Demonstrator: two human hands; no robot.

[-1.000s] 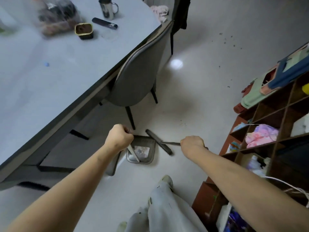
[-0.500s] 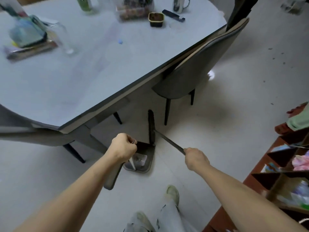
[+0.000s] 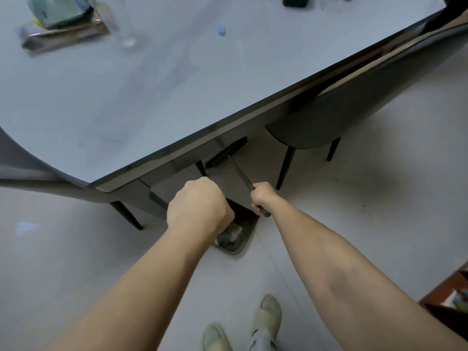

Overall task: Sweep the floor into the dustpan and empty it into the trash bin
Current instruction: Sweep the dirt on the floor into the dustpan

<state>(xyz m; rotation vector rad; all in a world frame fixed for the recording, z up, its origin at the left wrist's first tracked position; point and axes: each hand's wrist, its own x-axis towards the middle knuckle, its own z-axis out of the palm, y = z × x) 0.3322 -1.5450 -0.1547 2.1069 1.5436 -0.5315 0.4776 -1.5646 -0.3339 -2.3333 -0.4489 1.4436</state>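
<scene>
Both hands are busy with the sweeping step. The right hand is clamped round the broom handle, with the dark broom head pushed in under the edge of the table, beside the grey chair. The left hand is a closed fist above the dustpan; it seems to hold the pan's upright handle, but the handle itself is hidden by the fist, so I cannot tell for sure. The dustpan sits on the pale floor just in front of the table, already holding some crumpled litter. No trash bin is in view. I judge the next move to be a pull of the broom head back toward the pan mouth, keeping the pan steady against the floor and clear of the chair legs.
</scene>
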